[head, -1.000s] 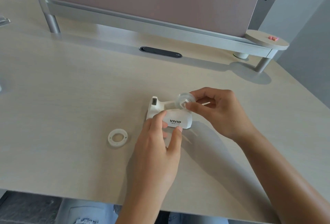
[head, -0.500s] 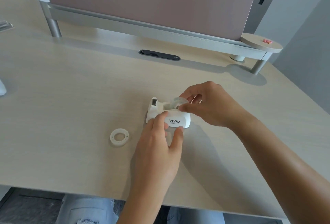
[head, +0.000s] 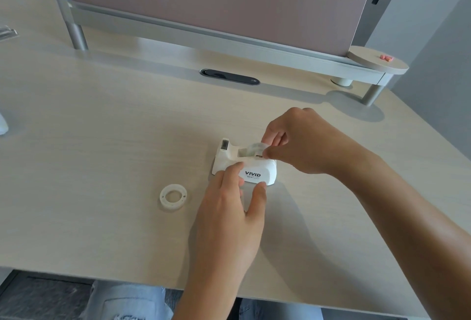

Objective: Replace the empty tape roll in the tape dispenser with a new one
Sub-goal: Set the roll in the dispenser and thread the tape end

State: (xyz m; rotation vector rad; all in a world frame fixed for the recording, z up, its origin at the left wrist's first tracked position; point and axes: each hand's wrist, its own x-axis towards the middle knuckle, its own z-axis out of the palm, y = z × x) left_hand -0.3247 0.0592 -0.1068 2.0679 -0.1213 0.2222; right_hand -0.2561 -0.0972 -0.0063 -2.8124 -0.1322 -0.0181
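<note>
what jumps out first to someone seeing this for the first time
Mid-desk, the white tape dispenser marked VIVID draws the eye, with the right hand pressing a clear tape roll into its cradle while the left hand steadies its near side. To its left, a bare white empty tape core lies flat on the desk, apart from both hands.

The white tape dispenser (head: pixel 246 165) stands upright near the middle of the desk, its cutter end pointing to 10 o'clock and the word VIVID printed in black on its near side. A clear new tape roll (head: pixel 255 149) sits on edge in the well at the top of the dispenser, toward its 3 o'clock end, partly hidden. The empty roll (head: pixel 173 196), a pale ring with an open centre, lies flat on the desk at 8 o'clock from the dispenser, apart from it.
</note>
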